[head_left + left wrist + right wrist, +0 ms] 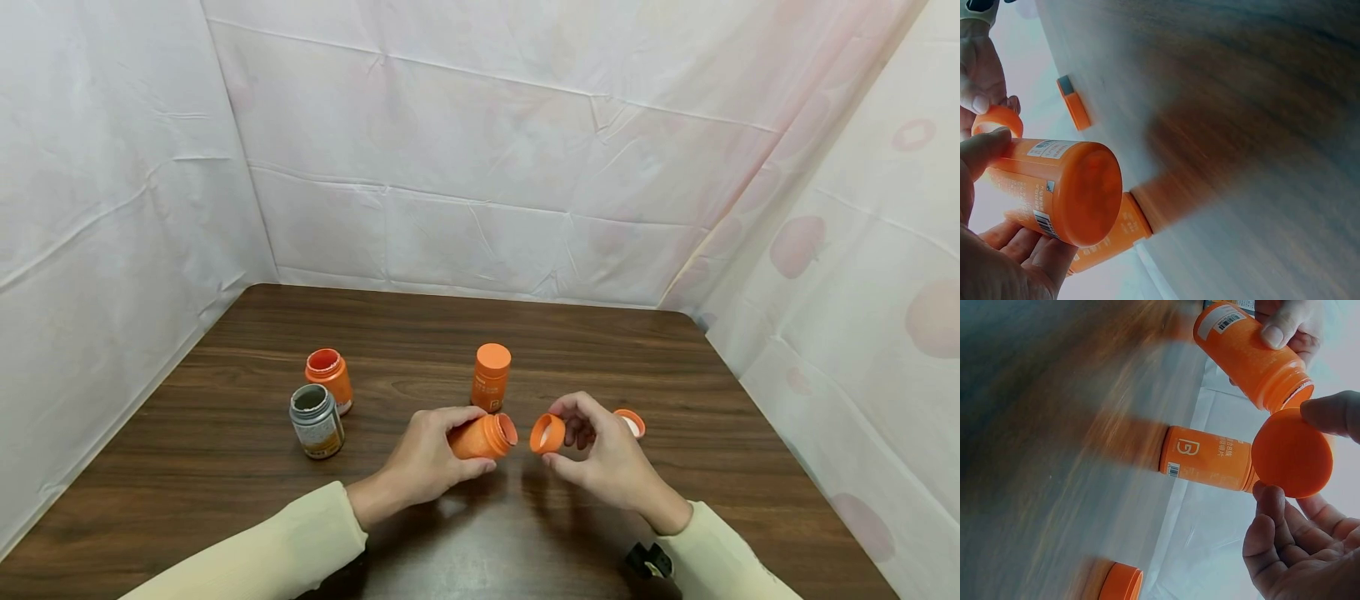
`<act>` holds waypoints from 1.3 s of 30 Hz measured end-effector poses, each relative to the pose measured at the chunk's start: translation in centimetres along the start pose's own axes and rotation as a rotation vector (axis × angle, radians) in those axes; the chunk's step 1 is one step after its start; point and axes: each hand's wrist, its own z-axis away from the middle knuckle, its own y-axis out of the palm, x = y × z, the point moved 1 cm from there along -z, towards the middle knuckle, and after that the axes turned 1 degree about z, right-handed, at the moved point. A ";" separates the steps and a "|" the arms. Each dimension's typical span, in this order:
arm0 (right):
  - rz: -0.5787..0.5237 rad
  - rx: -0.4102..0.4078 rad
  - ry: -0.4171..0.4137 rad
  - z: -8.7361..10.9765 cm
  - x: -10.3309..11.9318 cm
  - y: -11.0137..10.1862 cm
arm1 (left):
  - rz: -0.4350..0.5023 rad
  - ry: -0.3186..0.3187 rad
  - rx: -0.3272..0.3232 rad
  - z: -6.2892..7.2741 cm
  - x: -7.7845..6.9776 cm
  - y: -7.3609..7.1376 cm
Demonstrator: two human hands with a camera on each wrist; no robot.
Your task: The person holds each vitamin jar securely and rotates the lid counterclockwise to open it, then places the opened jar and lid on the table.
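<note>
My left hand (431, 454) grips an orange bottle (476, 437), tipped on its side above the table with its uncapped mouth facing right. Between the thumb and fingers of my right hand (607, 454) is an orange screw cap (547, 433), its hollow inside turned toward the bottle's mouth. In the head view a small gap separates cap and bottle. The right wrist view shows the cap's smooth outer face (1292, 453). Barcode labels show on the held bottle's body (1047, 187) in the left wrist view. Just behind the hands stands a capped orange bottle (492, 375).
On the left of the brown wooden table (225, 500) stand an uncapped orange bottle (333, 379) and, nearer, an uncapped grey bottle (318, 425). Another orange cap (632, 421) lies beyond my right hand, partly hidden by it. White patterned sheets (465, 150) hang around the table.
</note>
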 end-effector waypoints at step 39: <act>0.053 -0.080 0.104 1.5 -1.4 -1.7 | 0.019 -0.070 -0.279 -0.9 1.1 -2.8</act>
